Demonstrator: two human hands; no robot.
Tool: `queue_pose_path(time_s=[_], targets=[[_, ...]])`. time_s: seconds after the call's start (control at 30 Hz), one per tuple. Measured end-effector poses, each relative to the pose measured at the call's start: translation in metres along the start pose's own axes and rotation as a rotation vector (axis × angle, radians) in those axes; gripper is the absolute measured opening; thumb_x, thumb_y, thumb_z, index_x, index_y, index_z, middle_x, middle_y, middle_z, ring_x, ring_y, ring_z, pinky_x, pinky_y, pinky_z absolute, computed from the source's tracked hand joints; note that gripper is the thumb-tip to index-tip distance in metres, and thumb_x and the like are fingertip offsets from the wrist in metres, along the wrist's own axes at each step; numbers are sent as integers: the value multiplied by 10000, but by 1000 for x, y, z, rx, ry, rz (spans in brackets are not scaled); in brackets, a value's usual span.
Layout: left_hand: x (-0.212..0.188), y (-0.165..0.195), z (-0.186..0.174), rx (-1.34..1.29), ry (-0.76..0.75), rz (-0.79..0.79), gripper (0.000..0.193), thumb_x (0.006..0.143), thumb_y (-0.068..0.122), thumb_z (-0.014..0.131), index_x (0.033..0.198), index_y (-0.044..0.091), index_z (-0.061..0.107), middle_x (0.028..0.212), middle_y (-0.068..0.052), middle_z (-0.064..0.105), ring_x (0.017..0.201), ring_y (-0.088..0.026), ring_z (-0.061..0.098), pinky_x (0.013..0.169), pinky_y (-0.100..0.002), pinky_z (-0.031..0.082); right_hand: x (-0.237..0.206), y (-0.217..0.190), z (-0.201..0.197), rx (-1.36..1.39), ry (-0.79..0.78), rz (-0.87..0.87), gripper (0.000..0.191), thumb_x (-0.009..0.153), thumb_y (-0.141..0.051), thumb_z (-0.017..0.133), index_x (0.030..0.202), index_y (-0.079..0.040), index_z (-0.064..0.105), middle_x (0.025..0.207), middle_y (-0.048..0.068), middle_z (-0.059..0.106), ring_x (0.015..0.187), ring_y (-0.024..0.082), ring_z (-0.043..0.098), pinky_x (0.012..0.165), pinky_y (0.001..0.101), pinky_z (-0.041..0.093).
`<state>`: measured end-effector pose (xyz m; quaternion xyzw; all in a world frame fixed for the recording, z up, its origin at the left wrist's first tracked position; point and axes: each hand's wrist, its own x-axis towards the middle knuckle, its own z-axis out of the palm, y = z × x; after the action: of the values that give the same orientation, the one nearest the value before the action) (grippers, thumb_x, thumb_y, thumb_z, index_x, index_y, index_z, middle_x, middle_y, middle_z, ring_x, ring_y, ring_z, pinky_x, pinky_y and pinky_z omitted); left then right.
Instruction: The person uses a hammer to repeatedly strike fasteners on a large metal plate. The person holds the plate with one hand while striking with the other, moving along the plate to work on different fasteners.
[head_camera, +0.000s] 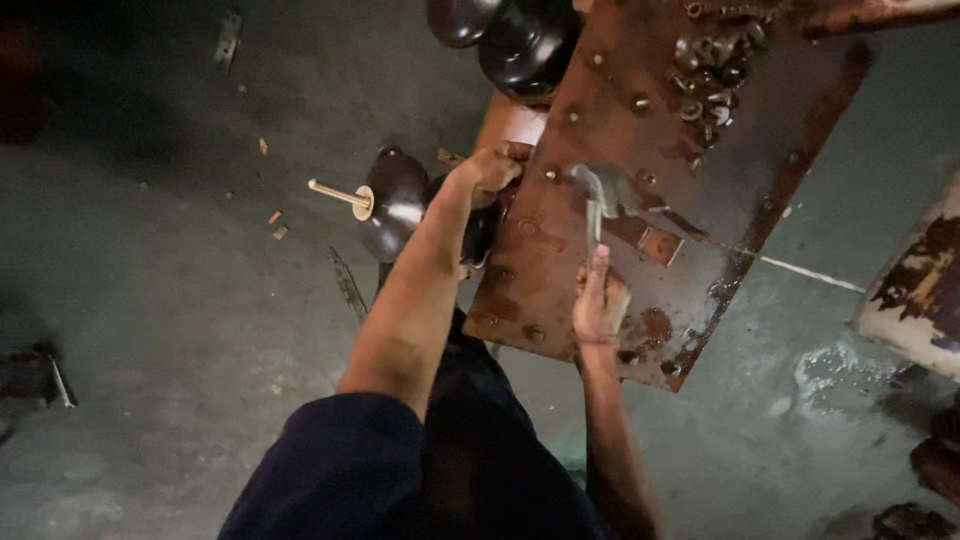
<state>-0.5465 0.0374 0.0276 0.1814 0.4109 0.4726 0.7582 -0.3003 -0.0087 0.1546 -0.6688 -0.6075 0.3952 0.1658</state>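
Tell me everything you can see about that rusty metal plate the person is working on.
The rusty metal plate is a flat, roughly rectangular sheet, brown-orange with dark stains, lying tilted across the view above a grey concrete floor. Bolt heads and small holes dot its surface, and a heap of dark nuts sits near its upper edge. The left hand grips its left edge. The right hand rests on it holding a hammer, whose head is blurred over the plate's middle.

The person wears a dark navy short-sleeved top and dark trousers, both forearms bare.
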Motion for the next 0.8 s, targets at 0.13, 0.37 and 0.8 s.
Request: queue_pose_path(time_s=[0.13,0.37,0.8], targets=[[6,-4,-6,-169,-98,-13,436,907,-103,463,1258,15,695,1105,-57,762,935,-151,732,804,-284,589,-5,3,2,-50,5,-79,712,1093,-570,431,616,-59,563,539,-6,465,500,99,423,480,309,318],[21,-7,-18,-30,-120,-109,379,925,-72,478,1227,12,690,1071,-59,744,905,-152,707,779,-292,571,-4,4,11,-56,-13,-127,670,1111,-537,400,641,-79,533,539,3,438,488,104,407,474,328,292],[29,-26,-22,-4,-103,-213,278,957,-15,504,1170,7,681,1009,-65,712,849,-154,660,732,-306,537,-25,67,2,-6,174,-220,444,1163,-357,492,893,-8,532,823,37,503,699,144,438,634,319,351]])
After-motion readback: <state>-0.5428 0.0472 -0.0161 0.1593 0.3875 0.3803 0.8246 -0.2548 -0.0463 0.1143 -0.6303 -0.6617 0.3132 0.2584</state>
